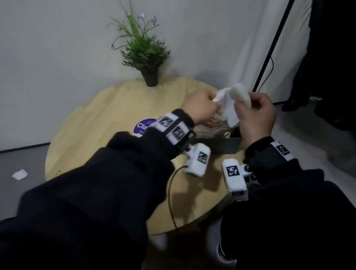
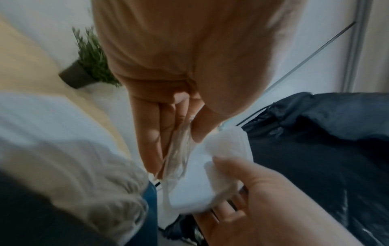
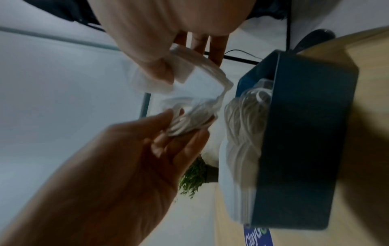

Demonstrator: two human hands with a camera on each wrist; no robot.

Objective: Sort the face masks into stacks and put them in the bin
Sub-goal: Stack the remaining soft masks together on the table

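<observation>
The person holds one white face mask [image 1: 232, 102] in the air just above the dark blue bin [image 3: 303, 141], between both hands. The left hand [image 1: 200, 109] pinches its ear loops with curled fingers, and the right hand [image 1: 256, 115] grips the mask's other end between thumb and fingers. A stack of masks [image 3: 242, 149] lies inside the bin, which stands on the round wooden table [image 1: 97, 120]. A potted plant [image 1: 143, 53] stands beyond the bin, at the table's far edge.

the face mask [image 1: 232, 100] looks like soft matt white cloth; the bin [image 3: 303, 149] is smooth dark blue plastic, and the worktop [image 1: 105, 112] pale, matt wood.
</observation>
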